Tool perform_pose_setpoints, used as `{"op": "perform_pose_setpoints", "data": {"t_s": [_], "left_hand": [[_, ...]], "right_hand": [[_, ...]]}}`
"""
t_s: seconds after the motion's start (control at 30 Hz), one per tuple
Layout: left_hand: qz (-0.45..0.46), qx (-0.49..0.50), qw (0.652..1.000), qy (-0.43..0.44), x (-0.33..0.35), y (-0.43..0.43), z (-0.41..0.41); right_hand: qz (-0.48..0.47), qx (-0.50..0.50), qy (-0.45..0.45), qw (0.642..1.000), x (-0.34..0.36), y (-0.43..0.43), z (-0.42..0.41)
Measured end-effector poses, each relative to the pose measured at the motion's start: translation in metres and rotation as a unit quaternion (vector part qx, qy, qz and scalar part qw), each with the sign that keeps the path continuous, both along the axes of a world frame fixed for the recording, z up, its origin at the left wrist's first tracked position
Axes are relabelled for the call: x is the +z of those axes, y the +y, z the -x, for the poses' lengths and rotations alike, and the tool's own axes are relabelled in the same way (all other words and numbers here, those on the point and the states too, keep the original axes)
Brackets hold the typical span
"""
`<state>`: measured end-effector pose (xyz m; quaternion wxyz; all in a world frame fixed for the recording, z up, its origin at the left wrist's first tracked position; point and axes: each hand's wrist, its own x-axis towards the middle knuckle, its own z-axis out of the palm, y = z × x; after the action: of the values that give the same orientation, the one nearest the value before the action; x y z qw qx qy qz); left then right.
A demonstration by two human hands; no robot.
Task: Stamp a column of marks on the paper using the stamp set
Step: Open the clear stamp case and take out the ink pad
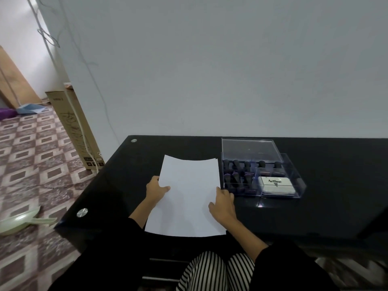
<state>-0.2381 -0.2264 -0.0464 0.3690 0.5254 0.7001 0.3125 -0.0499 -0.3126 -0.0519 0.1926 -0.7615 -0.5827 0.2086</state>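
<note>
Sheet positioning before stamping. White paper (189, 196), thin, light and limp, lies flat on the glossy black counter (315, 217), just left of the clear, hard-walled stamp box (294, 171). The left hand (156, 189) pinches the paper edge far from the box, thumb on top. The right hand (223, 203) holds the edge nearest the box. Inside the box stand dark knob-handled stamps (237, 169) and a white rectangular ink pad (276, 185). The paper likely slides easily on the smooth counter, so it is best steadied by its edges. Each stamp is best taken by its rigid knob.
</note>
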Motion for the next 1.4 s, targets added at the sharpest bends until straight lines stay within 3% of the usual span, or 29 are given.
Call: {"op": "perform_pose_setpoints", "data": {"t_s": [0.37,0.77,1.1,1.2,1.27,1.4], "left_hand": [[-0.029,0.02,0.998,0.058,-0.003,-0.004,-0.006],[-0.026,0.025,0.996,0.078,-0.007,-0.001,-0.004],[-0.013,0.008,0.993,0.116,-0.009,0.004,-0.013],[0.005,0.01,0.984,0.175,0.0,0.001,-0.021],[-0.015,0.004,0.979,0.202,0.006,0.001,-0.028],[-0.083,-0.067,0.982,0.158,0.024,0.006,-0.055]], "right_hand": [[-0.025,0.001,-0.058,0.998,-0.001,-0.007,0.001],[-0.072,0.007,0.012,0.997,-0.006,-0.014,0.005],[-0.093,0.026,-0.062,0.993,-0.007,-0.02,-0.01],[-0.123,0.046,-0.053,0.99,-0.005,-0.021,-0.017],[-0.145,0.058,-0.038,0.987,-0.002,-0.02,-0.023],[-0.187,0.06,-0.028,0.98,0.013,-0.018,-0.039]]}}
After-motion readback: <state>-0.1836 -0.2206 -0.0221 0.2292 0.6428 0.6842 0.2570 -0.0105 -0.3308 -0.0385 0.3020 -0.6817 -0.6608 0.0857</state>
